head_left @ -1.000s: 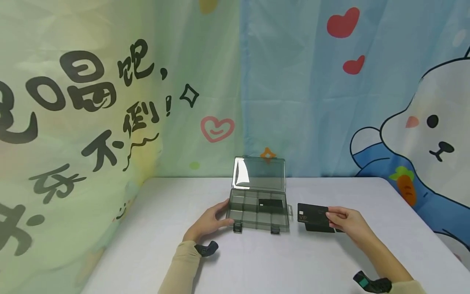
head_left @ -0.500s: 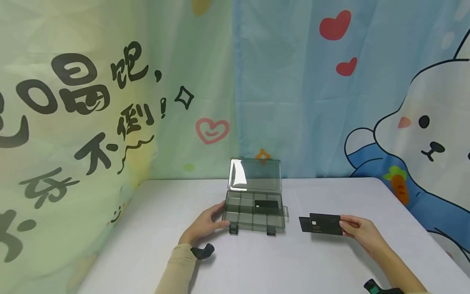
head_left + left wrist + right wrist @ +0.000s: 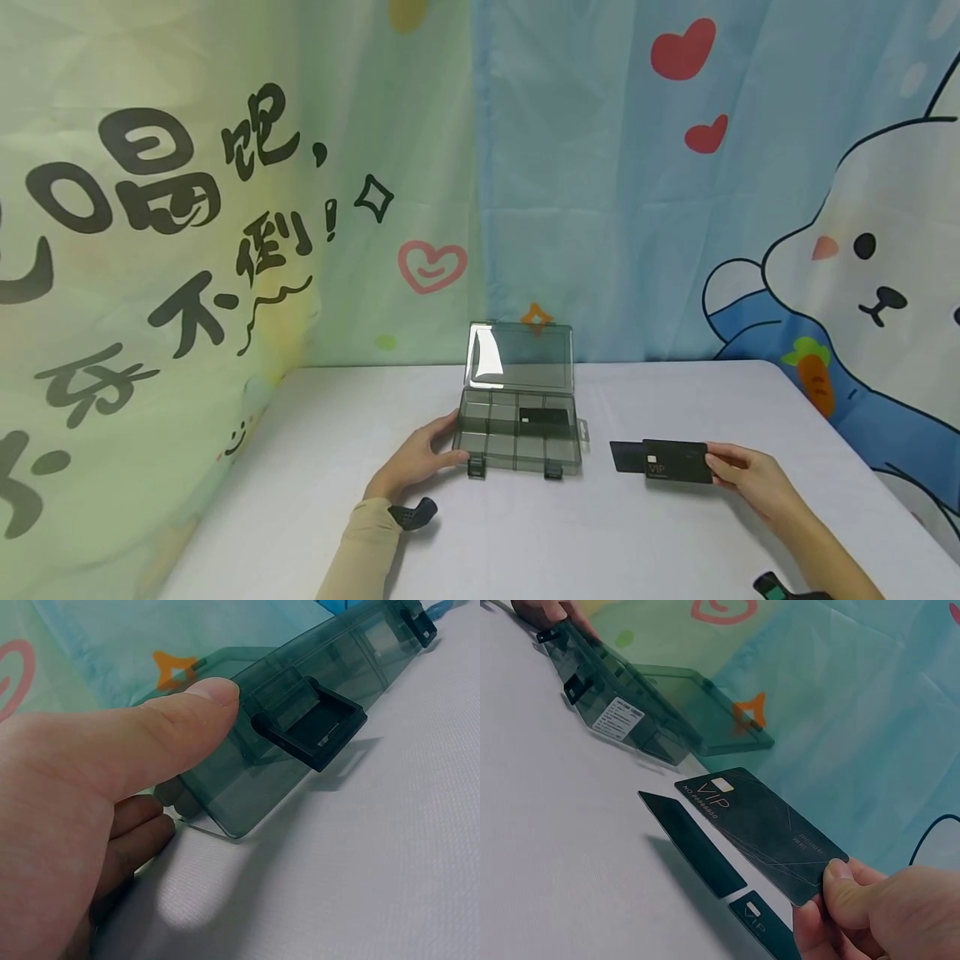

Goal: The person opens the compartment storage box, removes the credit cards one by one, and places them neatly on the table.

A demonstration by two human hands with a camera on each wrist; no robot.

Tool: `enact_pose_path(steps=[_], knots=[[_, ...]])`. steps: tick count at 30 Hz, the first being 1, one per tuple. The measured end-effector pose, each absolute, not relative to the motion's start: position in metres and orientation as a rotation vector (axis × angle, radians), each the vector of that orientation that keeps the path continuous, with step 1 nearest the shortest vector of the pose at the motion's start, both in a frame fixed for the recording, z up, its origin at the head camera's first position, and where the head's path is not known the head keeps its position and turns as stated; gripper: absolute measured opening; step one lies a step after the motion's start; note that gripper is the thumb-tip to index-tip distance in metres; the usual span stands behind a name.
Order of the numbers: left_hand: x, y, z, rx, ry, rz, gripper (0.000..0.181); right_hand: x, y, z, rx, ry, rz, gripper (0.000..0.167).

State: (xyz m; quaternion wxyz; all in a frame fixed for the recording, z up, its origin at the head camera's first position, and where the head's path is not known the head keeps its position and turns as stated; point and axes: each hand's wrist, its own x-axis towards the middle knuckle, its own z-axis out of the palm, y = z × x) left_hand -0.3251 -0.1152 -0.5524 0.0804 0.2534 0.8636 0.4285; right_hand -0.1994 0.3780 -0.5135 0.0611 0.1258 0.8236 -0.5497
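My right hand (image 3: 757, 479) pinches a black VIP card (image 3: 678, 462) by its right end, thumb on top, above the table. Beneath it a dark card (image 3: 694, 844) lies on the white cloth, with a second VIP card (image 3: 761, 924) at its near end, partly hidden by the fingers. A clear grey compartment box (image 3: 487, 442) stands with its lid (image 3: 525, 357) raised. Another black card (image 3: 543, 419) rests over its right-hand compartments; how deep it sits is unclear. My left hand (image 3: 416, 458) grips the box's left front corner, thumb near the left latch (image 3: 311, 727).
A white cloth covers the table (image 3: 337, 400). Behind it hangs a printed curtain (image 3: 562, 183), close to the raised lid. Two black latches, including the right one (image 3: 553, 471), hang at the box's front, and a small tab (image 3: 584, 431) juts from its right side.
My right hand has moved right and slightly toward me with the VIP card, uncovering the left part of the dark card below. The head view has shifted slightly. My left hand stays on the box.
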Motion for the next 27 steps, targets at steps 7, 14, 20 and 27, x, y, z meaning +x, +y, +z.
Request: enact_pose_path(steps=[7,14,20,27], knots=[[-0.326,-0.115,-0.553,0.763,2.581,1.282,0.086,-0.197,0.385,-0.518,0.445,2.463,-1.617,0.071],[-0.326,-0.115,-0.556,0.771,2.585,1.284,0.086,-0.193,0.395,-0.526,0.494,2.493,-1.597,0.069],[-0.324,-0.115,-0.557,0.758,2.579,1.284,0.086,-0.189,0.408,-0.535,0.538,2.552,-1.513,0.067],[-0.324,-0.115,-0.555,0.754,2.607,1.273,0.085,-0.191,0.420,-0.540,0.566,2.583,-1.446,0.066]])
